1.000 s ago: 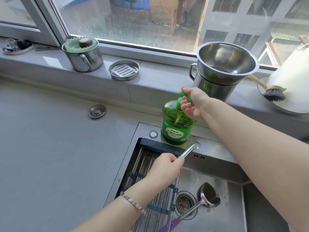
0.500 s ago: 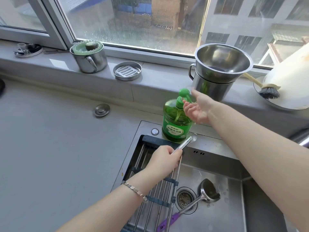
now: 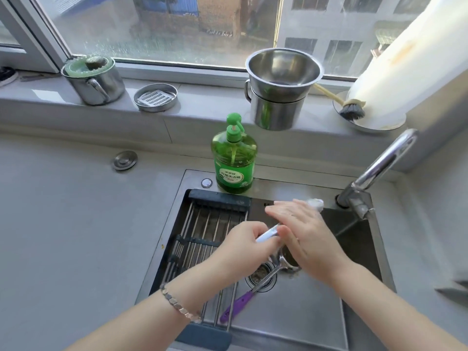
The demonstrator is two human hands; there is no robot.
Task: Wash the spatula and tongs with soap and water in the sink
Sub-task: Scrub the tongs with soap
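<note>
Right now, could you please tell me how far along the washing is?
Nothing looks finished. In hand: the left hand grips what seem the tongs while the right hand lies flat along them, probably spreading soap. Left: the purple-handled spatula lies by the sink drain, and the tap shows no water, so rinsing remains.

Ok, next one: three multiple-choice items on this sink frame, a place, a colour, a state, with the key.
1. Where does the soap bottle stand? A on the windowsill; B on the rim of the sink behind the rack; C in the basin.
2. Handle colour of the utensil lying in the sink? A purple; B red; C black.
3. The left hand is: A hanging idle; B pressing the pump; C gripping a shiny metal tool.
Key: B, its base sits on the steel rim; A, purple shows beside the drain; C, fingers curl round its shaft.
</note>
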